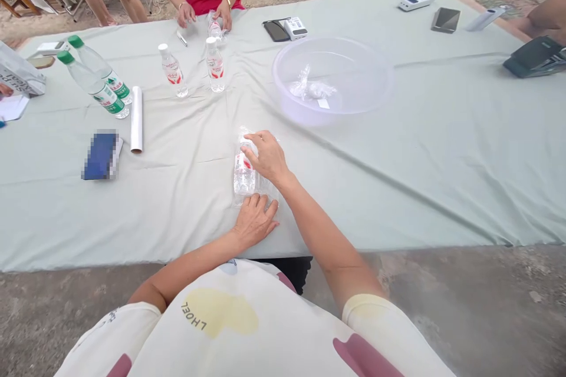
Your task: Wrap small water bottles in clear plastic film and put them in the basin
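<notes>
In the head view, a small bottle point(244, 175) lies on its side in clear film point(270, 191), just in from the near edge of the bench point(398, 188) and in front of the person's body. Its long axis runs roughly from the near edge toward the far edge, with the cap end away from the body and the base toward it. The right hand point(266, 156) reaches in from the right and bends over the cap end, thumb and forefinger near together there; I cannot tell whether that grip pinches the film, the cap or neither. The left hand point(256, 221) is at the base end, closer to the near edge, its fingers bent and slightly spread on the film, with nothing visibly pinched. So the bottle lies beyond the left grip and to the left of the right palm, each end having one hand nearest to it. Toward the left edge of the bench, a roll of film point(137, 121) lies with one end facing the near edge. Farther off, a pale basin point(289, 109) holds a wrapped bundle point(316, 89), and by the far edge a co-worker's hand point(224, 15) touches another wrapped bottle point(214, 26).
</notes>
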A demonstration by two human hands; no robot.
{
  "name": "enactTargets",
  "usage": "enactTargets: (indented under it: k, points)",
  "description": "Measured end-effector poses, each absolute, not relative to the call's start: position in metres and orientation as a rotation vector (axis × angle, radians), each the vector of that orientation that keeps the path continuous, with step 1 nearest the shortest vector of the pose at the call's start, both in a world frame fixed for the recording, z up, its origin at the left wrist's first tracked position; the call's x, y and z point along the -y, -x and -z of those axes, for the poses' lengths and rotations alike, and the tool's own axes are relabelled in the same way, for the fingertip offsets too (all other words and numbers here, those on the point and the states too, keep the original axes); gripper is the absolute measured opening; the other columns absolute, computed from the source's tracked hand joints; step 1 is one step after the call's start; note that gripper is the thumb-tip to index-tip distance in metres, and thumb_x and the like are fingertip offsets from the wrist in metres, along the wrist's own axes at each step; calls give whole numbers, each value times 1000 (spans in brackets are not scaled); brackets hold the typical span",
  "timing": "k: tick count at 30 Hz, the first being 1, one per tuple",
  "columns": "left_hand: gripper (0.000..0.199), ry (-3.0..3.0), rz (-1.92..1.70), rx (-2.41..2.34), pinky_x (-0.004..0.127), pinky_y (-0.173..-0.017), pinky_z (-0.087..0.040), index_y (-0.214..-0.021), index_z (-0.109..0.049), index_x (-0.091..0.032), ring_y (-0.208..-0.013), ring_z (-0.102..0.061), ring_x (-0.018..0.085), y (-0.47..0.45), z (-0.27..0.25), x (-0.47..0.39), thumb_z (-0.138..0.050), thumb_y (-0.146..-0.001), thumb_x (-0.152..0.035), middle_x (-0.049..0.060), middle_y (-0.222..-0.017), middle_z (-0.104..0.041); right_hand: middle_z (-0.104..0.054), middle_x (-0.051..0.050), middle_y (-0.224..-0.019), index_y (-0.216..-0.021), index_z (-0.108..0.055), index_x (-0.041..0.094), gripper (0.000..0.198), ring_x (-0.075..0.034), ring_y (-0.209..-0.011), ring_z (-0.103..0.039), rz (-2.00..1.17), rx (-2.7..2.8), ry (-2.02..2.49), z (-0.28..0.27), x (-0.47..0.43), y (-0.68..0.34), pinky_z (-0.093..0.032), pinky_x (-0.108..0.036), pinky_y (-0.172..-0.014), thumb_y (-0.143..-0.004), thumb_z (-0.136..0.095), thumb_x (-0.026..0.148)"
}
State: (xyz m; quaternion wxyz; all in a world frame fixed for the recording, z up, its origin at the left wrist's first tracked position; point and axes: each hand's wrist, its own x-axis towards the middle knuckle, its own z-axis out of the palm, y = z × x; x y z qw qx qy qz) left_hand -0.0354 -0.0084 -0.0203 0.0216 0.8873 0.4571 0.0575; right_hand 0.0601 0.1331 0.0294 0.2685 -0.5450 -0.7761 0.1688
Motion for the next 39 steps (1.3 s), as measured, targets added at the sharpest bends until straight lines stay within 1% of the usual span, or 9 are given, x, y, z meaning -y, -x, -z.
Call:
enactTargets:
  k: [7, 11, 14, 16, 21, 26, 32, 35, 39]
  points:
    - [39, -2494, -332, -1138, 46, -101, -47, -123, -60, -18, -124, -56, 32, 62, 6, 24, -67, -87, -33, 14, -124, -65, -61, -15, -119, -141, -53, 29, 60, -32, -111, -58, -700, 2075, 1750, -17, -126, -42, -47, -45, -92, -92, -50, 62]
    - [18, -1996, -648, -1054, 31, -91, -53, -106, -66, -23, -100, -68, 17, 95, -21, 34, -54, -96, -31, 4, -107, -72, -52, -15, -138, -136, -58, 27, 52, -35, -127, -48, -587, 1948, 1730, -5, -114, -70, -41, -53, -103, -91, -53, 52]
    - [18, -1731, -915, -1479, 30, -82, -53, -93, -65, -21, -86, -66, 16, 109, -31, 20, -50, -96, -31, 3, -91, -71, -54, -14, -137, -137, -57, 25, 50, -34, -129, -47, -631, 1882, 1700, 5, -102, -93, -40, -53, -105, -91, -50, 42]
    - [18, -1665, -938, -1712, 34, -85, -52, -96, -64, -20, -92, -65, 18, 109, -29, 1, -49, -94, -31, 5, -96, -70, -56, -13, -134, -136, -59, 23, 49, -33, -128, -47, -649, 1819, 1708, 11, -94, -107, -40, -52, -107, -91, -47, 39]
    - [43, -1888, -637, -1767, 50, -106, -39, -124, -57, -18, -128, -52, 31, 75, -11, -32, -58, -90, -44, 14, -130, -62, -60, -14, -126, -125, -65, 21, 45, -30, -115, -57, -779, 1684, 1772, 14, -83, -140, -48, -48, -97, -87, -51, 39]
    - [59, -2082, -532, -1626, 47, -104, -41, -136, -47, -19, -128, -51, 31, 26, -3, -27, -65, -87, -45, 15, -135, -58, -64, -13, -122, -117, -65, 19, 38, -25, -99, -64, -599, 1401, 1769, -1, -96, -168, -52, -44, -86, -87, -46, 32]
    - [77, -2288, -511, -1584, 53, -102, -43, -143, -43, -22, -129, -52, 37, -10, 15, -12, -79, -77, -39, 20, -143, -50, -60, -13, -135, -128, -60, 19, 45, -27, -130, -51, -646, 1534, 1598, -13, -122, -157, -40, -45, -109, -92, -48, 43]
    - [82, -2357, -556, -1463, 56, -104, -43, -147, -39, -25, -134, -49, 39, -14, 34, -8, -80, -76, -26, 21, -150, -41, -55, -15, -143, -138, -53, 17, 57, -30, -130, -52, -903, 1491, 1767, -8, -128, -153, -38, -47, -110, -90, -52, 47]
    - [92, -2312, -682, -1261, 54, -110, -44, -154, -24, -27, -144, -39, 36, -4, 56, -7, -76, -79, -19, 20, -156, -33, -58, -14, -140, -134, -57, 18, 55, -31, -128, -53, -919, 1366, 1888, 3, -115, -162, -37, -47, -111, -85, -55, 43]
